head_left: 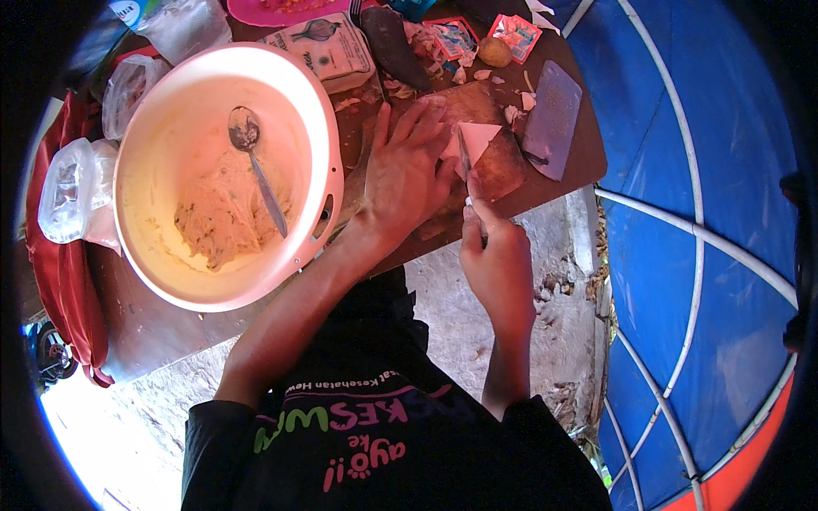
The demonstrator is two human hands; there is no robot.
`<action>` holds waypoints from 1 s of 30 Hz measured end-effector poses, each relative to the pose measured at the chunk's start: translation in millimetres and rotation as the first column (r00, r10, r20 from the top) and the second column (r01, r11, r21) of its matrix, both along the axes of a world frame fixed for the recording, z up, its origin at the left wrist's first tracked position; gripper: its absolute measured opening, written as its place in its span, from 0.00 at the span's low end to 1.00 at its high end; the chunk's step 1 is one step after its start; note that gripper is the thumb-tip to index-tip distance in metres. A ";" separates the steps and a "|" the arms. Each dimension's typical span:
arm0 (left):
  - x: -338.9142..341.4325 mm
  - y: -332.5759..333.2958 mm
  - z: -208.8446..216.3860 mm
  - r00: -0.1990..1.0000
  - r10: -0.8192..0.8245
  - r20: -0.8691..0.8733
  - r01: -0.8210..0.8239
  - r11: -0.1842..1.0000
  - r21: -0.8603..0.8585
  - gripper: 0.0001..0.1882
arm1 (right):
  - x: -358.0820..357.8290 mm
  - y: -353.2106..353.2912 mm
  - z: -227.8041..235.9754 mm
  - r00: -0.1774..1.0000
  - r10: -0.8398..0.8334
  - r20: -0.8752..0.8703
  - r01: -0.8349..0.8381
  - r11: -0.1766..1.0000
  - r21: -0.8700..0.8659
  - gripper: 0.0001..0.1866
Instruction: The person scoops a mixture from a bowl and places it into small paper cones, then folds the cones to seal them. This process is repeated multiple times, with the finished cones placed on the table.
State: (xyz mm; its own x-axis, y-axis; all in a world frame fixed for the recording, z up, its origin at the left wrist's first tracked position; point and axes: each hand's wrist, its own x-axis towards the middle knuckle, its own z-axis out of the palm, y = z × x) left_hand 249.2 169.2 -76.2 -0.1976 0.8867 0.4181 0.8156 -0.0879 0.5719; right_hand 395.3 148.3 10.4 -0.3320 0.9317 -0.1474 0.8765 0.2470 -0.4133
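Note:
On a worn wooden cutting board (504,177) lies a thin, pale, pointed sheet (479,139), whose kind I cannot make out. My left hand (407,175) rests flat over its left side with the fingers spread. A knife (463,153) is gripped in my right hand (497,260), its narrow blade upon the pale sheet, close to my left fingertips. To the left stands a large cream basin (328,128) holding a sticky, pale dough (226,209) with green flecks. A metal spoon (267,194) leans in the dough.
Beyond the board are a printed package (328,53), a dark elongated object (394,49), a round brown item (494,52), red sachets (515,36) and scattered peelings. A grey-purple slab (554,119) lies by the table's right edge. Plastic bags (68,189) flank the basin; a blue tarp (656,153) hangs right.

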 end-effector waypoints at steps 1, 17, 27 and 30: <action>-0.3 0.0 0.0 1.000 0.000 -0.008 0.000 1.000 -0.002 0.23 | 1.0 0.1 -3.7 1.000 0.009 -0.021 -0.009 1.000 0.028 0.25; 1.7 -0.4 -1.2 0.999 0.036 -0.041 -0.035 0.999 0.006 0.25 | 1.0 10.1 -27.0 0.974 0.141 -0.178 -0.097 0.967 0.235 0.24; 1.5 -0.6 2.0 1.000 0.020 -0.001 -0.020 1.000 -0.024 0.26 | 1.5 6.1 -3.4 0.998 0.033 -0.049 -0.031 0.999 0.035 0.25; 2.3 1.0 2.9 1.000 0.016 0.007 -0.016 1.000 -0.019 0.26 | -8.9 20.8 -10.4 0.993 0.101 -0.059 -0.089 0.981 0.174 0.24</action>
State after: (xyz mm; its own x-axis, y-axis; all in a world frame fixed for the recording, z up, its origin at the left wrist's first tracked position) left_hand 251.6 170.2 -73.3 -0.2147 0.8911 0.3999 0.8129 -0.0639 0.5788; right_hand 386.4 169.2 0.0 -0.4237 0.9050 0.0370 0.8172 0.3996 -0.4154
